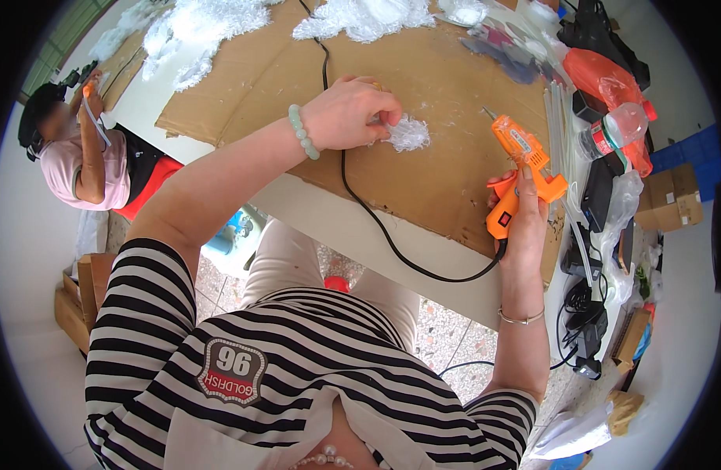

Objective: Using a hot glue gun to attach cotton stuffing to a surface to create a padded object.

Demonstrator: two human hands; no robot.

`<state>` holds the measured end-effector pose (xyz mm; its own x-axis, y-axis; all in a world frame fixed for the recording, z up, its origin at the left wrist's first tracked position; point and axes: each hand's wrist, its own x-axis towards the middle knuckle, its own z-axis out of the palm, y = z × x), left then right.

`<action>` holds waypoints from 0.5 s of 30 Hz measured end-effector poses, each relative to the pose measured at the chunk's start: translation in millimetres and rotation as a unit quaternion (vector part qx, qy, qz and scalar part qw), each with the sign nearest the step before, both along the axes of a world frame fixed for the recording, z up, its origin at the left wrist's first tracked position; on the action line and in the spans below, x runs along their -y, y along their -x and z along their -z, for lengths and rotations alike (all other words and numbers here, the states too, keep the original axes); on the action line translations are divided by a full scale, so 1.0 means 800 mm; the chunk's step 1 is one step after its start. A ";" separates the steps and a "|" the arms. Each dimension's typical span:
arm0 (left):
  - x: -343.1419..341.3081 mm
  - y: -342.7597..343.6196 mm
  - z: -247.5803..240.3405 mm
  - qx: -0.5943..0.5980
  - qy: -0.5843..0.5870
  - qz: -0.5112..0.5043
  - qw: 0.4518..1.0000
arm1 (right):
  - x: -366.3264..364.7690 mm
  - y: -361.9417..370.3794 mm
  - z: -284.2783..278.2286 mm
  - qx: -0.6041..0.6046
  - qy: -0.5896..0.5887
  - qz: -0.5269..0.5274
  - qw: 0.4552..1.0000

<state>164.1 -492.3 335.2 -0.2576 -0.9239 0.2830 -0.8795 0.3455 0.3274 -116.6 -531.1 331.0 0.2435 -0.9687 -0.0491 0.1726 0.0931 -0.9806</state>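
Note:
My right hand (529, 219) is wrapped around the handle of an orange hot glue gun (521, 149), whose metal nozzle points up and to the left over the cardboard. From the bottom of its handle a black cord runs left across the table edge and passes under my left wrist. My left hand (353, 113) is closed in a pinch at the edge of a small tuft of shiny white shredded plastic (410, 133), just above the cardboard sheet (447, 188). The fingertips are partly hidden behind the hand, so the exact grip on the tuft is hard to see.
Heaps of white shredded plastic (211, 31) lie along the far side. Clear glue sticks (556, 125), a plastic bottle (619, 129), a red bag (592, 74) and black adapters with cables (588, 321) crowd the right. Another person (82, 149) works at the far left.

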 end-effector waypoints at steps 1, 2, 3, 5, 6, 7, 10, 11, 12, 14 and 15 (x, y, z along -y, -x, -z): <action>0.000 -0.001 0.001 0.000 0.000 0.000 1.000 | 0.000 0.000 0.001 0.000 0.000 0.000 1.000; 0.000 -0.001 0.001 -0.036 -0.003 -0.006 0.999 | 0.001 0.000 0.001 -0.002 0.000 -0.001 1.000; 0.001 -0.002 0.002 -0.072 -0.007 -0.012 0.997 | 0.001 0.000 0.001 -0.005 -0.001 -0.002 1.000; 0.002 -0.004 0.002 -0.091 -0.012 -0.011 0.996 | 0.000 -0.001 0.001 -0.004 0.003 -0.001 1.000; 0.003 -0.005 0.002 -0.109 -0.018 -0.010 0.994 | -0.001 -0.002 0.000 -0.002 0.008 0.000 1.000; 0.005 -0.006 0.002 -0.109 -0.017 -0.010 0.994 | -0.002 -0.003 -0.001 -0.002 0.009 0.000 1.000; 0.009 -0.011 0.004 -0.134 -0.007 0.009 0.991 | -0.003 -0.004 -0.004 0.003 0.010 0.011 1.000; 0.010 -0.014 0.005 -0.208 -0.067 0.006 0.976 | -0.002 -0.003 -0.002 0.002 0.013 0.006 1.000; 0.012 -0.015 0.004 -0.280 -0.127 0.004 0.952 | -0.001 -0.001 -0.001 0.002 0.015 0.001 1.000; 0.014 -0.013 -0.013 -0.273 -0.160 -0.022 0.948 | 0.001 0.001 0.000 -0.002 0.011 -0.006 1.000; 0.016 -0.011 -0.018 -0.266 -0.193 -0.049 0.943 | 0.001 0.002 0.001 -0.007 0.006 -0.012 1.000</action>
<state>173.1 -505.1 350.0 -0.0827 -0.9965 -0.0144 -0.5772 0.0361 0.8158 -118.4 -532.3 330.4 0.2667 -0.9629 -0.0406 0.1572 0.0850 -0.9839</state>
